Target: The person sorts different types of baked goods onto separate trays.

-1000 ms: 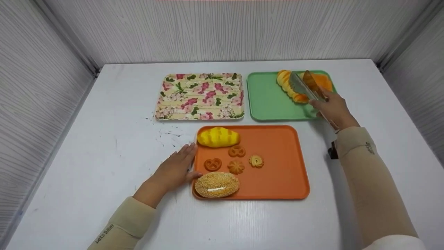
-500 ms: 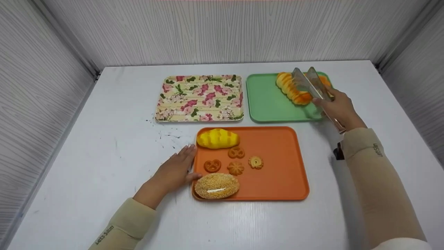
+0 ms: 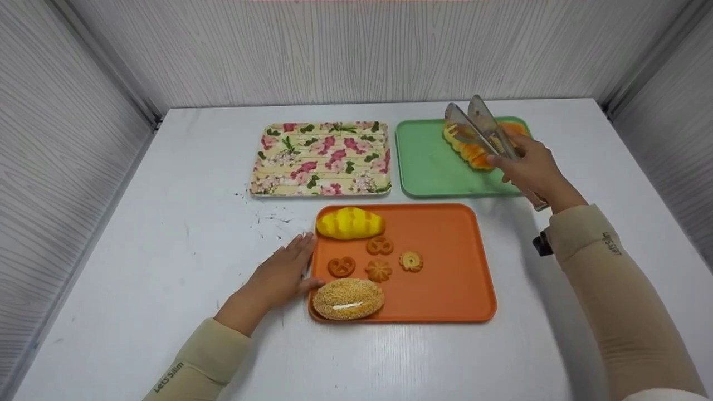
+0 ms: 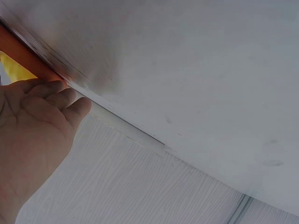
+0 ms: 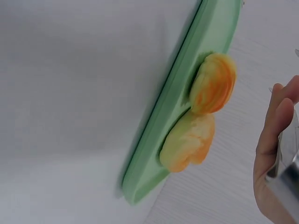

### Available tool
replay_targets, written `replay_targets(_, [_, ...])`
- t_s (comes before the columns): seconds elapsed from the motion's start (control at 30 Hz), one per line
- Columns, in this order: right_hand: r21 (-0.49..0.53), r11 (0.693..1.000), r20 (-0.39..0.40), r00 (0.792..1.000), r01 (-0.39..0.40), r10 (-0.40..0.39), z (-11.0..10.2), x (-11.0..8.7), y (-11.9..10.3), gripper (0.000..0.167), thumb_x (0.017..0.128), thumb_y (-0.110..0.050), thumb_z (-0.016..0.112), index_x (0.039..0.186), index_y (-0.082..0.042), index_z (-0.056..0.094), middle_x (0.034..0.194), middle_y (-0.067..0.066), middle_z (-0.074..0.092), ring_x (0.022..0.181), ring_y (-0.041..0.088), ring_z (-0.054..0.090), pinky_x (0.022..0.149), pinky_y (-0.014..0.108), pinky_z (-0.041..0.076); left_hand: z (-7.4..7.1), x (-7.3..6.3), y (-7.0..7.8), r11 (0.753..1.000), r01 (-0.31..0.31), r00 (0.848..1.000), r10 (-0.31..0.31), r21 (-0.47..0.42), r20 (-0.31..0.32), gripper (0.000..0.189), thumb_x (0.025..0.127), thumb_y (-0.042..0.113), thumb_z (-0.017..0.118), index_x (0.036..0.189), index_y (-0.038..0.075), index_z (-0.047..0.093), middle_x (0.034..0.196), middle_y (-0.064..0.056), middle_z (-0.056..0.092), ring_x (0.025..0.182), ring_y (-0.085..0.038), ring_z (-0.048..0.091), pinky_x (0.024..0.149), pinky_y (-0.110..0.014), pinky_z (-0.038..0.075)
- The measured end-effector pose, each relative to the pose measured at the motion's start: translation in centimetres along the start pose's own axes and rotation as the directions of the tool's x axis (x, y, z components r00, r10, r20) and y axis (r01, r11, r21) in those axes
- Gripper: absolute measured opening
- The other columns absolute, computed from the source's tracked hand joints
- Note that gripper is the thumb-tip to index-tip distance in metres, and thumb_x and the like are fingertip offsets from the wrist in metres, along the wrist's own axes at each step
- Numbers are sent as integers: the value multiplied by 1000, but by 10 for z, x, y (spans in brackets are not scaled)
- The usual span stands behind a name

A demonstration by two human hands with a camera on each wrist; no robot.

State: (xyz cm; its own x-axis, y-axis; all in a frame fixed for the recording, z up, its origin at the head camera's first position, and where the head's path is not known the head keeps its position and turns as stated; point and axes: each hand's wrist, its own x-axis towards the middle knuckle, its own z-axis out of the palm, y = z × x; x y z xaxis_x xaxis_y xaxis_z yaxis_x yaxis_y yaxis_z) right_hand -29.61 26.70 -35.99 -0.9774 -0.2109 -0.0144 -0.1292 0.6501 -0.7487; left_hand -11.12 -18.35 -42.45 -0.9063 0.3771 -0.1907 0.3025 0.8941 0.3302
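My right hand [image 3: 537, 170] grips a pair of metal tongs [image 3: 486, 120] above the green tray [image 3: 426, 161]. The tongs' blades are spread apart, with nothing visible between them. Below them lies a long ridged bread [image 3: 474, 159], partly hidden by the blades; a second orange-topped bread [image 3: 517, 128] sits to its right. Both also show in the right wrist view, the ridged bread [image 5: 215, 84] beside the paler bread [image 5: 189, 140]. My left hand [image 3: 278, 278] rests with extended fingers against the left edge of the orange tray [image 3: 440, 289], its thumb at the rim by a seeded bun [image 3: 348, 299].
On the orange tray are a yellow bread [image 3: 351, 223], two pretzel-shaped cookies [image 3: 380, 245], a flower-shaped cookie [image 3: 379, 270] and a round cookie [image 3: 411, 260]. A floral tray [image 3: 328, 159] stands left of the green one. Wood-patterned panels [image 3: 356, 50] border the white table.
The tongs shifted slightly right, then rose and swung left over the ridged bread. Both breads on the green tray remain in place, and my left hand stays still.
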Motion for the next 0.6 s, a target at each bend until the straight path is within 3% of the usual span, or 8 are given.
replay_targets(0.13, [37,994,17,995,100,-101,13,-4,-12,76,88,-42,66,152,-26,26,112,22,60,59,20,61,55,30,51,0,0,0,1000,-2,1000,2,-2,-9,88,91,52,56,152,2,17,157,-11,14,143,-29,12,113,-48,17])
replay_targets(0.23, [40,984,49,983,173,-175,24,-9,-22,72,89,-35,67,150,-26,30,105,22,61,62,28,61,56,32,52,1,0,0,1000,-11,1000,12,10,-15,88,90,52,56,151,1,18,157,-12,16,143,-30,14,112,-49,18])
replay_targets(0.43, [21,968,153,956,249,-250,45,-17,-40,71,88,-38,68,150,-28,32,135,15,51,80,31,64,66,36,54,1,0,0,1000,-13,1000,13,25,-16,89,90,54,54,151,0,18,157,-13,16,143,-30,13,112,-49,20])
replay_targets(0.6, [38,955,246,924,293,-293,62,-22,-50,71,87,-40,68,149,-29,33,142,2,47,102,27,59,70,43,52,1,-1,0,1000,-16,1000,16,14,-19,88,91,52,55,151,1,17,157,-12,15,143,-30,13,112,-49,19])
